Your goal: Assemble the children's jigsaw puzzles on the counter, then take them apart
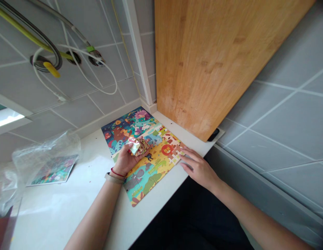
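A pile of small jigsaw pieces (140,146) rests in my left hand (127,159), the thumb pressing on the top piece and the fingers curled below. Under that hand lies a puzzle (151,173) with a yellow ground, showing a lion, hippos and crocodiles. At its right edge, by the lion, my right hand (196,165) has its fingers stretched out, touching pieces there. Whether it grips one I cannot tell. A darker blue puzzle (119,128) with a bear and rabbits lies behind the yellow one, partly covered by my left hand.
A clear plastic bag (47,149) and a printed picture card (54,170) lie on the white countertop (80,198) at left. A large wooden board (200,62) leans against the tiled corner. Hoses and a white cable (113,78) hang on the back wall.
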Demonstrator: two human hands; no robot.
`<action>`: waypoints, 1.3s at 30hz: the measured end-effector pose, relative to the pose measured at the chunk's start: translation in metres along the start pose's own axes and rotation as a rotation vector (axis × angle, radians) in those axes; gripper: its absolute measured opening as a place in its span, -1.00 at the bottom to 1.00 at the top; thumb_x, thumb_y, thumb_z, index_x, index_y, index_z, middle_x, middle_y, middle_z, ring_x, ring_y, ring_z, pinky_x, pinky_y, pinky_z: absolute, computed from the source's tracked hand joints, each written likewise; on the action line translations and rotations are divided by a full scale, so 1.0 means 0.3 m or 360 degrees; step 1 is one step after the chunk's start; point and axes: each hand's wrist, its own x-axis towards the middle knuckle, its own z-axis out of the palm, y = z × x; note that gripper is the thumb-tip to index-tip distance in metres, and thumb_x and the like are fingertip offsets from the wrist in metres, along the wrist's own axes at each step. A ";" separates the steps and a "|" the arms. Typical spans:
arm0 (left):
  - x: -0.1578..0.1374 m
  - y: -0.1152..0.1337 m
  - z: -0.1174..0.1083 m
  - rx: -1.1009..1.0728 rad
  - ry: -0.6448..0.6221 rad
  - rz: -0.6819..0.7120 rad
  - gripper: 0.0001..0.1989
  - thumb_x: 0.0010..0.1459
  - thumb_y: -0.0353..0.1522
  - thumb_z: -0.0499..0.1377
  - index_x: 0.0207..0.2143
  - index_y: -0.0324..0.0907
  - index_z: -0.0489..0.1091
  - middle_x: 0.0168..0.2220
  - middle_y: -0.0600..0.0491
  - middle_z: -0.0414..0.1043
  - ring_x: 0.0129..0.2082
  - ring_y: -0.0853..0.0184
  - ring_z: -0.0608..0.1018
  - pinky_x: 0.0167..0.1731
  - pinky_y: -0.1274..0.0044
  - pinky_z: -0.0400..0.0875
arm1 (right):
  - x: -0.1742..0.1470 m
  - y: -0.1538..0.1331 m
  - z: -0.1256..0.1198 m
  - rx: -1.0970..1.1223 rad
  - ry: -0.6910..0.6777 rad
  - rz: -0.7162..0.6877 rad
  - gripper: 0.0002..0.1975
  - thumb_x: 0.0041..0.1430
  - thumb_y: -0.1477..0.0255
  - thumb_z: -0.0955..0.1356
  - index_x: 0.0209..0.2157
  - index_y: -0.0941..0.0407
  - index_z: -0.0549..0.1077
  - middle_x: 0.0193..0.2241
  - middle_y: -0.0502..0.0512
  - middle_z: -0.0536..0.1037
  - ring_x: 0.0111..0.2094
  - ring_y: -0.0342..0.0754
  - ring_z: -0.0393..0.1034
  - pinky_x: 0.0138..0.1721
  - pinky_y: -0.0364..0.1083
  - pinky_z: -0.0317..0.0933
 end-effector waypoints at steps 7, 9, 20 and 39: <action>-0.003 -0.003 0.002 -0.0029 0.0054 0.0030 -0.48 0.19 -0.38 0.22 0.22 -0.19 0.34 0.10 -0.18 0.54 0.24 -0.06 0.45 0.21 0.08 0.35 | 0.004 0.007 0.005 0.0036 0.0047 -0.0019 -0.69 0.38 0.51 0.30 0.06 0.10 0.59 0.16 0.23 0.53 0.24 0.14 0.38 0.29 0.17 0.32; -0.003 -0.002 0.004 -0.0035 0.0048 0.0028 -0.45 0.19 -0.38 0.22 0.24 -0.19 0.32 0.09 -0.19 0.55 0.23 -0.07 0.46 0.21 0.06 0.34 | 0.006 0.009 0.003 0.0052 0.0059 -0.0024 -0.68 0.38 0.52 0.29 0.06 0.08 0.59 0.15 0.21 0.53 0.23 0.13 0.39 0.27 0.17 0.33; -0.004 0.000 0.006 -0.0043 0.0016 0.0020 -0.42 0.21 -0.38 0.21 0.28 -0.20 0.28 0.09 -0.21 0.55 0.21 -0.05 0.49 0.15 0.14 0.44 | 0.013 0.001 0.003 0.0060 0.0071 -0.0014 -0.67 0.35 0.57 0.28 0.01 0.11 0.61 0.11 0.25 0.54 0.21 0.14 0.41 0.26 0.15 0.35; -0.003 -0.001 0.009 -0.0028 0.0046 0.0027 -0.40 0.20 -0.37 0.20 0.30 -0.19 0.26 0.07 -0.20 0.55 0.21 -0.05 0.49 0.17 0.12 0.41 | 0.017 -0.015 0.010 0.0017 0.0081 0.0022 -0.70 0.33 0.56 0.29 -0.04 0.09 0.62 0.10 0.23 0.53 0.21 0.14 0.40 0.24 0.15 0.36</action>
